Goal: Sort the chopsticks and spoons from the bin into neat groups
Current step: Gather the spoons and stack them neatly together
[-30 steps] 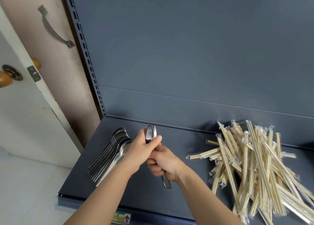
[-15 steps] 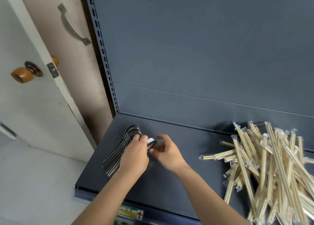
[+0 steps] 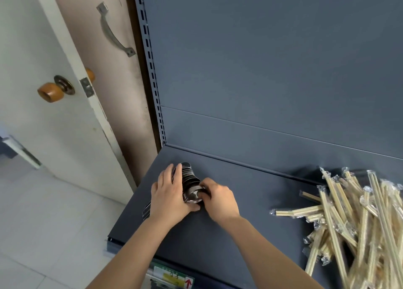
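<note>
Spoons (image 3: 189, 179) nested in one tight stack at far left of shelf (image 3: 250, 201); gathered, apparently just being squared up. Left hand (image 3: 170, 199) pressed flat-fingered along stack's left flank; right hand (image 3: 218, 199) pinching nearest bowl with curled fingers. Chopsticks (image 3: 359, 223) well apart at right, separated out but crossed in a loose heap, likely yet to be straightened. Bin out of view, so leftovers unknown. Counts: one spoon stack, too tightly nested to number; wrapped chopstick pairs in dozens, heap cut by frame edge.
</note>
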The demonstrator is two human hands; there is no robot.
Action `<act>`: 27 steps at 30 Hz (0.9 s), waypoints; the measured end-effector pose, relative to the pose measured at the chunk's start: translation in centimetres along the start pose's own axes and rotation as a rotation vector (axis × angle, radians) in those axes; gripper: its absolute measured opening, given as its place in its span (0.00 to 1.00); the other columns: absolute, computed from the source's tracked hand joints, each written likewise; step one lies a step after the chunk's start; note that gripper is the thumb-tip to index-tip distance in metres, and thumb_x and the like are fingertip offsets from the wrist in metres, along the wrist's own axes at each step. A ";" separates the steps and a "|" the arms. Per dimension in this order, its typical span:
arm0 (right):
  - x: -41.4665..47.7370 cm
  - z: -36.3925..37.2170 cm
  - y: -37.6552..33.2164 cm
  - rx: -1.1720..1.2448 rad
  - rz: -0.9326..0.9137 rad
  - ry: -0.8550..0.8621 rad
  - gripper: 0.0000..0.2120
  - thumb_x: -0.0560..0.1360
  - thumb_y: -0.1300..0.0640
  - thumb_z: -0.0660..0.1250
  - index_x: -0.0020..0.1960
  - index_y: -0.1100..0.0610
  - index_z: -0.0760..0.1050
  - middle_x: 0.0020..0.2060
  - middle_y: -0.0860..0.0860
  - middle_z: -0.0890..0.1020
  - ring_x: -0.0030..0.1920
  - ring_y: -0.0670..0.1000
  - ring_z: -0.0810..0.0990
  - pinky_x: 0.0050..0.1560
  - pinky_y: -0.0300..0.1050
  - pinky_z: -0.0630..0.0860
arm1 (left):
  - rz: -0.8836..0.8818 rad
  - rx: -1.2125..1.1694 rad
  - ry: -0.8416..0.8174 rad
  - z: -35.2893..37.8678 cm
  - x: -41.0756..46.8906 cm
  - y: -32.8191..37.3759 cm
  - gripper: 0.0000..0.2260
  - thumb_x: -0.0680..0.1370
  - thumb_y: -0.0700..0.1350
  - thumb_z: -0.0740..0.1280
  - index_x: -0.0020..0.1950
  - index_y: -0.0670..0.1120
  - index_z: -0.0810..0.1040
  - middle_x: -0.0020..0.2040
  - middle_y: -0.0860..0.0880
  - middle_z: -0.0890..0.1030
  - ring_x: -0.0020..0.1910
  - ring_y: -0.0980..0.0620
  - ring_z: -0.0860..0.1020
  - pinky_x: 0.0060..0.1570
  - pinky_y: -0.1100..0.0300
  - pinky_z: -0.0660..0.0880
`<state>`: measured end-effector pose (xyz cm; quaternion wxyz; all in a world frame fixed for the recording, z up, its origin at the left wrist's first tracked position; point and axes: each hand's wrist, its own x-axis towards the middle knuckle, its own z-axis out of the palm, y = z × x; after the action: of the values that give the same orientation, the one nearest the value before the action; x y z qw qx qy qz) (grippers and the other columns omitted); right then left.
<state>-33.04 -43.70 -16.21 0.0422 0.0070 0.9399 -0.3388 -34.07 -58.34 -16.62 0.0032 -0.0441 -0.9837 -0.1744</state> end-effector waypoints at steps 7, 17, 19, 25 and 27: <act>0.8 0.2 -0.3 -0.097 -0.002 0.044 0.12 0.79 0.53 0.62 0.59 0.56 0.66 0.47 0.53 0.81 0.47 0.58 0.79 0.39 0.48 0.72 | 0.004 -0.182 -0.217 0.3 2.7 -0.4 0.56 0.65 0.54 0.78 0.79 0.45 0.43 0.74 0.47 0.61 0.73 0.46 0.59 0.70 0.50 0.59; 0.9 0.5 1.2 0.105 0.092 0.020 0.17 0.75 0.56 0.67 0.62 0.53 0.69 0.44 0.48 0.81 0.47 0.52 0.79 0.46 0.44 0.74 | 0.018 -0.252 -0.135 1.9 2.1 0.9 0.16 0.75 0.43 0.70 0.61 0.47 0.74 0.56 0.49 0.73 0.58 0.48 0.70 0.56 0.58 0.69; 0.8 0.3 1.2 0.228 0.124 0.036 0.19 0.74 0.57 0.68 0.64 0.52 0.69 0.41 0.45 0.78 0.45 0.49 0.77 0.46 0.40 0.72 | -0.053 -0.391 -0.110 1.4 2.1 1.0 0.16 0.73 0.42 0.73 0.59 0.47 0.76 0.53 0.50 0.75 0.55 0.49 0.74 0.53 0.59 0.70; -1.0 -0.9 0.4 0.789 0.145 -0.312 0.26 0.67 0.62 0.67 0.64 0.51 0.68 0.51 0.47 0.81 0.53 0.47 0.81 0.55 0.41 0.76 | -0.284 -1.293 -0.040 -1.3 1.5 4.2 0.08 0.73 0.32 0.71 0.47 0.44 0.80 0.40 0.48 0.81 0.41 0.51 0.80 0.44 0.61 0.76; -1.2 -1.2 0.1 0.690 0.120 -0.438 0.22 0.66 0.58 0.69 0.59 0.52 0.71 0.46 0.48 0.81 0.49 0.48 0.81 0.55 0.47 0.78 | -0.350 -1.621 -0.046 -1.7 1.6 5.3 0.09 0.74 0.29 0.67 0.46 0.42 0.79 0.39 0.47 0.80 0.43 0.49 0.78 0.50 0.58 0.75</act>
<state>-31.94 -42.88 -15.24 0.2562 0.0033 0.7380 -0.6243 -35.19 -53.83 -13.12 -0.0771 0.1175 -0.5456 -0.8262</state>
